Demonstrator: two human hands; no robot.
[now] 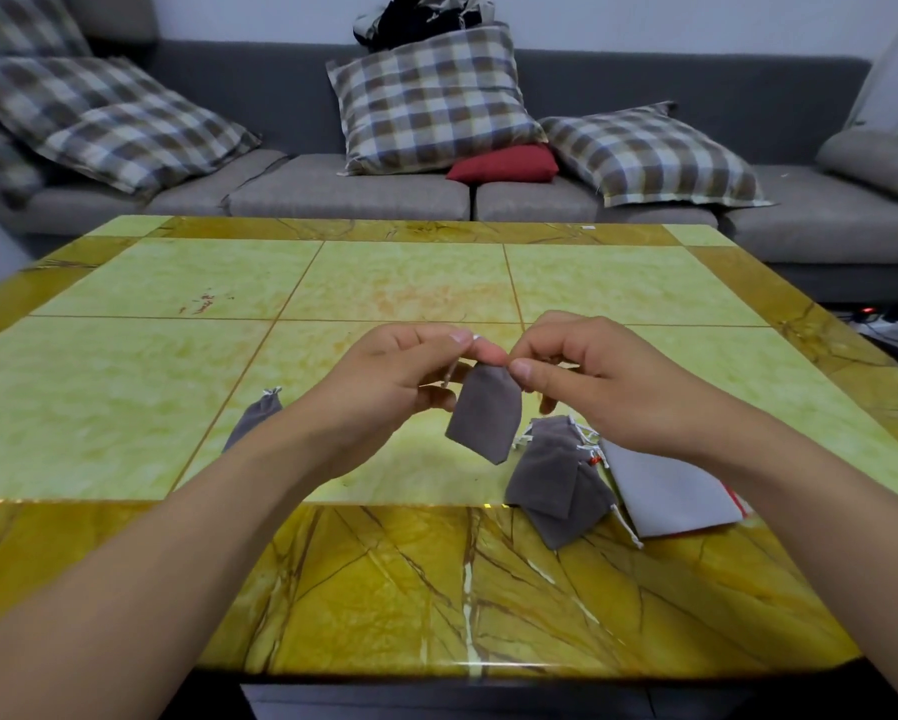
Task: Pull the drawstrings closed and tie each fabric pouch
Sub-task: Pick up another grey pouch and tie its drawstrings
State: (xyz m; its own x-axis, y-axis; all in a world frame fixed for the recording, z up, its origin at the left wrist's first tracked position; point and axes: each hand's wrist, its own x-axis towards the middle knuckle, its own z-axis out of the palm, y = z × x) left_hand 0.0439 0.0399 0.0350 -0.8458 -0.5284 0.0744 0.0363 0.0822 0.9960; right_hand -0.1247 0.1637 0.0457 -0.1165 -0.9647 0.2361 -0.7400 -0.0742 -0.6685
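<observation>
Both hands hold a small grey fabric pouch (484, 414) up at frame centre, above the yellow marble table (177, 387).
The left hand (384, 379) and right hand (600, 379) pinch its top with curled fingers; more grey pouches (553, 475) lie lower right.

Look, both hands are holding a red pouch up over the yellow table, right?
Not quite: the pouch is grey, not red. The head view shows the left hand and right hand pinching its top, holding it over the yellow table.
</observation>
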